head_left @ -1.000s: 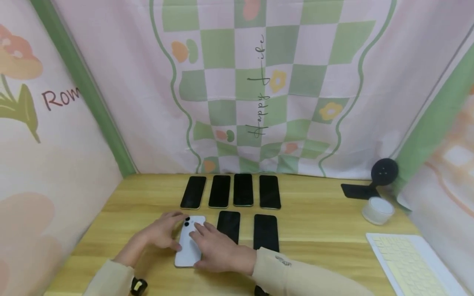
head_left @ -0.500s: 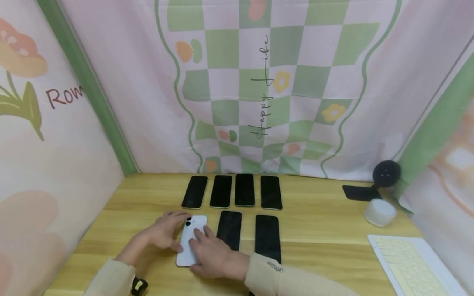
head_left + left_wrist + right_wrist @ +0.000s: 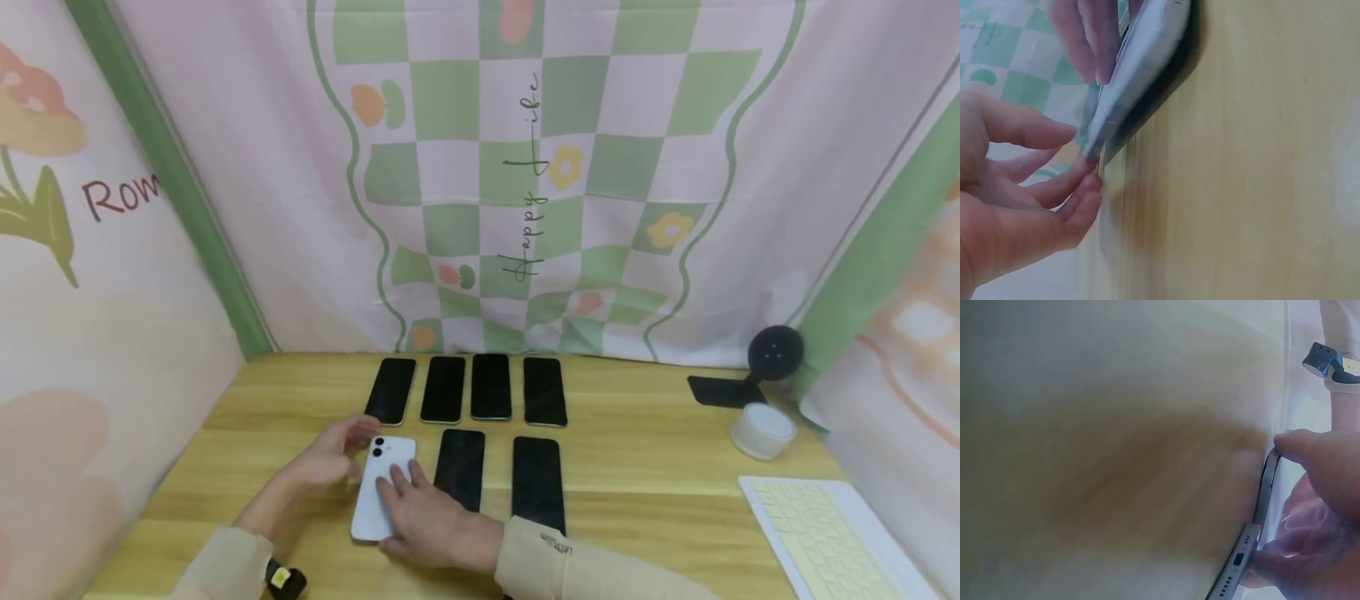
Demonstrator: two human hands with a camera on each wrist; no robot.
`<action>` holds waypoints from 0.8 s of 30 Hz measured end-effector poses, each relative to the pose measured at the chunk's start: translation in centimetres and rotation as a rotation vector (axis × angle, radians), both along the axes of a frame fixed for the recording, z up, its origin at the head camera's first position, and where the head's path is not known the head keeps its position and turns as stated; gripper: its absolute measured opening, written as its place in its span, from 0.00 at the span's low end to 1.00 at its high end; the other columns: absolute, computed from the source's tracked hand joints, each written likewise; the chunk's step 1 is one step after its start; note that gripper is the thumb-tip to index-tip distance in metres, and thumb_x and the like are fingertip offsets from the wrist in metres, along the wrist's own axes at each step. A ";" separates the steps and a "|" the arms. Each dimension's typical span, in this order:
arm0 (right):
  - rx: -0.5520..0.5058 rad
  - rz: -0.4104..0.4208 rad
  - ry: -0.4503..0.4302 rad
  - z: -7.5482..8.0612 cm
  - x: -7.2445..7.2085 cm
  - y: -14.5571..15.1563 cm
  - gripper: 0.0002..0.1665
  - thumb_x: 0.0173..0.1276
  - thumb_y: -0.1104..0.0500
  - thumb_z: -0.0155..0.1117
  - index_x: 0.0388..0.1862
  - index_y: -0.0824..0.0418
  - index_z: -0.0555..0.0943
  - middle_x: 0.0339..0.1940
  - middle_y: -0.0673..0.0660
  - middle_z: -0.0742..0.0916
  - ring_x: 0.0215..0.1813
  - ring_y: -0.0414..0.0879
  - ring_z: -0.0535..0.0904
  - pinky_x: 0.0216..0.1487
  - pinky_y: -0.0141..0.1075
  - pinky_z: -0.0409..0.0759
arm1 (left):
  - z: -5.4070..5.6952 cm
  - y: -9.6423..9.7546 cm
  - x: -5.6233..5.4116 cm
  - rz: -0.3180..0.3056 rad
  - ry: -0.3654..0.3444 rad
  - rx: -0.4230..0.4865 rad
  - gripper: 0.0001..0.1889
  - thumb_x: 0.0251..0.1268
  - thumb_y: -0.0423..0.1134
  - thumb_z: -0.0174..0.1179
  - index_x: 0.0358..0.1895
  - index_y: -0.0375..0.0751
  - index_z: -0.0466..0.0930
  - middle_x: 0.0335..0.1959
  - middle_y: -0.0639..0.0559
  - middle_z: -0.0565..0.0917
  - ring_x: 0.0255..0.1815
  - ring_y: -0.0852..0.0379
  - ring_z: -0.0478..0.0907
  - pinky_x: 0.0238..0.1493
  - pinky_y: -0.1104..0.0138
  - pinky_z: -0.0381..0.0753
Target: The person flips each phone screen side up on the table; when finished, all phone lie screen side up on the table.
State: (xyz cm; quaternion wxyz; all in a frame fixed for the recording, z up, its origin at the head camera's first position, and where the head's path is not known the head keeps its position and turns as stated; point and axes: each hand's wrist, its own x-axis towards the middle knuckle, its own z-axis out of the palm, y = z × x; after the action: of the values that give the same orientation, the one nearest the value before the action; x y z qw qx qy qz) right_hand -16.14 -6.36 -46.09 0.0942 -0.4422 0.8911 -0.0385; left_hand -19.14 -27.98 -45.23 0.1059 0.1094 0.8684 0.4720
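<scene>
A white phone [image 3: 378, 517] lies near the left front of the table, its back and two camera lenses facing up. My right hand [image 3: 435, 517] holds it, fingers over the back and thumb at its lower edge. In the right wrist view, the end with the charging port [image 3: 1239, 559] shows beside bent fingers. My left hand [image 3: 326, 457] is at the phone's upper left corner. In the left wrist view its thumb [image 3: 1060, 134] stands apart from the phone, while other fingertips [image 3: 1088, 184] are right at the corner.
Several black-screened phones lie face up: a back row including one phone [image 3: 491, 387], and two nearer ones [image 3: 461, 467] [image 3: 537, 483], the last partly covered by my right sleeve. At right are a black stand [image 3: 775, 354], a round white container [image 3: 763, 431] and a white keyboard [image 3: 817, 525].
My left thumb and index finger have loosened from the white phone's left side and top corner, the hand shifting slightly up. My right hand has settled slightly lower on the phone.
</scene>
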 end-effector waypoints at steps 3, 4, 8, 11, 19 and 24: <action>-0.015 0.010 0.013 0.1 0.0 0.2 0.45 0.75 0.39 0.63 0.81 0.60 0.62 0.81 0.68 0.69 0.81 0.64 0.67 0.79 0.49 0.73 | 0.0 0.3 -0.1 0.072 -0.033 0.048 0.41 0.49 0.17 0.59 0.73 0.27 0.63 0.68 0.26 0.76 0.63 0.35 0.81 0.66 0.46 0.83; -0.019 0.015 0.026 0.1 0.0 0.2 0.45 0.75 0.39 0.63 0.80 0.60 0.63 0.81 0.69 0.70 0.81 0.64 0.67 0.80 0.49 0.73 | 0.0 0.4 -0.1 0.087 -0.037 0.062 0.40 0.51 0.17 0.59 0.74 0.27 0.63 0.69 0.25 0.76 0.62 0.35 0.82 0.63 0.48 0.85; -0.034 0.022 0.045 0.2 -0.2 0.4 0.43 0.75 0.41 0.63 0.79 0.60 0.64 0.79 0.71 0.71 0.80 0.64 0.69 0.80 0.49 0.73 | 0.2 0.9 -0.1 0.118 -0.021 0.054 0.39 0.54 0.16 0.59 0.75 0.28 0.63 0.70 0.25 0.74 0.56 0.39 0.85 0.52 0.56 0.90; -0.048 0.017 0.021 0.3 -0.3 0.3 0.43 0.76 0.41 0.63 0.80 0.60 0.63 0.80 0.70 0.70 0.81 0.64 0.68 0.79 0.49 0.73 | 0.3 1.2 0.0 0.170 -0.015 0.022 0.40 0.53 0.17 0.62 0.75 0.30 0.64 0.69 0.26 0.75 0.50 0.45 0.86 0.44 0.61 0.89; -0.073 -0.011 -0.027 0.2 -0.4 0.3 0.44 0.76 0.41 0.62 0.82 0.59 0.61 0.82 0.71 0.67 0.81 0.66 0.66 0.79 0.50 0.74 | 0.2 1.7 -0.1 0.262 -0.044 -0.004 0.33 0.56 0.21 0.64 0.69 0.24 0.71 0.53 0.30 0.83 0.41 0.51 0.86 0.36 0.61 0.90; -0.091 -0.004 -0.052 0.1 -0.6 0.2 0.44 0.76 0.42 0.63 0.81 0.58 0.61 0.82 0.69 0.67 0.82 0.64 0.66 0.80 0.49 0.72 | 0.7 1.8 -0.2 0.307 -0.091 -0.018 0.30 0.56 0.21 0.63 0.66 0.26 0.73 0.50 0.33 0.83 0.37 0.52 0.84 0.31 0.62 0.89</action>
State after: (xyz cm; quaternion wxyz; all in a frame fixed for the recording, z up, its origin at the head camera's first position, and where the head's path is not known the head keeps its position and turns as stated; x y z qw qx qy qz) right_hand -16.73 -6.16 -45.96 0.0969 -0.4430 0.8867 -0.0908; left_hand -19.30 -26.14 -44.51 0.0730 -0.0471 0.8734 0.4791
